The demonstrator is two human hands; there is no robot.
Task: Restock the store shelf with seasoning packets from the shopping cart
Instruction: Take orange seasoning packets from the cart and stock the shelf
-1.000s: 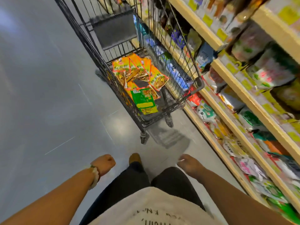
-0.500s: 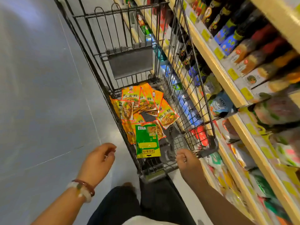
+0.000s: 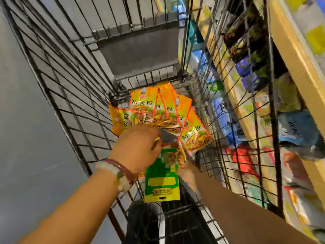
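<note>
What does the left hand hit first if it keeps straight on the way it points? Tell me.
Most likely the orange seasoning packets fanned on the shopping cart floor. The left hand reaches down and forward over them; how far above them it is cannot be told.

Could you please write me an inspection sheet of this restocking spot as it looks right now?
Surface: wire floor of the shopping cart, dark metal, parked beside the shelf.
Job's things: orange seasoning packets fanned out overlapping at the far end; one green packet lying flat nearer the person.
Clutter: nothing seen.
Grips: left hand reaches into the cart over the packets, with a beaded bracelet on the wrist; right hand is blurred by the green packet's right edge; neither grip can be judged.
Cables: nothing seen.
Surroundings: store shelf on the right, stocked with mixed packaged goods; grey floor on the left.
</note>
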